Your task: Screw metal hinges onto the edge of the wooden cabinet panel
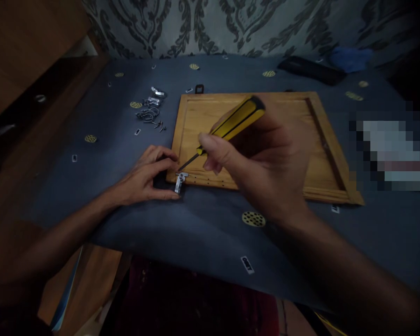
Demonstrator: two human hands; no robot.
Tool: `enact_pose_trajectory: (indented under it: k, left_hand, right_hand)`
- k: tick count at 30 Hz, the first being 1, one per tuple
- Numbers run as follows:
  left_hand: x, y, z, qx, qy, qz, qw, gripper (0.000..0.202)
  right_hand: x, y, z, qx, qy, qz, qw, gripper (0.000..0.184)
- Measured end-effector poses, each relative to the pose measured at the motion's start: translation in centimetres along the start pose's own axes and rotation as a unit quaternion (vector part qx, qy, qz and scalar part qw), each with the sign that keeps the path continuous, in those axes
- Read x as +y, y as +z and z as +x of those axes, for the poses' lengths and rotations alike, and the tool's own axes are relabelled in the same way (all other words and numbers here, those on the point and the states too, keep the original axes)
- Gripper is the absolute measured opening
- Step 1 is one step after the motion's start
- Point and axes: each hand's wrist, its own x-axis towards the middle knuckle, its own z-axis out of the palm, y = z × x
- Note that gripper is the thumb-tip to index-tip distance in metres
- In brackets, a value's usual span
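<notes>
A wooden cabinet door (pixel 200 119) lies flat on the blue patterned cloth. At its near left corner sits a silver metal hinge (pixel 178 183). My left hand (pixel 147 176) grips around this hinge, the thumb at its lower end and the fingers on the door's edge. In my right hand (pixel 271 161) is a yellow and black screwdriver (pixel 233 122), held slantwise over the door. Its shaft points down and left, and the tip meets or nearly meets the hinge; exact contact is too dim to tell. A row of small dark holes runs along the near frame.
Left of the door lie more silver hinges (pixel 154 100), curved metal pieces (pixel 149 114) and some screws (pixel 160 126). A small dark square piece (pixel 199 88) is by the far edge. A black case (pixel 311 70) and blue cloth (pixel 350 59) lie at the back right. Wooden furniture (pixel 31 42) borders the left.
</notes>
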Motion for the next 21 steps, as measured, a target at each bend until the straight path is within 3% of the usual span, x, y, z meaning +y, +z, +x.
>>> enact_pose_trajectory:
  k: [2,21]
  left_hand:
    - [0.0,0.1,0.0,0.000,-0.003,0.000,1.000,0.051]
    - [-0.1,0.2,0.0,0.010,0.007,-0.007,1.000,0.053]
  right_hand:
    - [-0.2,-0.1,0.1,0.014,0.000,-0.008,1.000,0.033]
    - [1.3,0.1,-0.1,-0.060,0.022,-0.024,0.998,0.038]
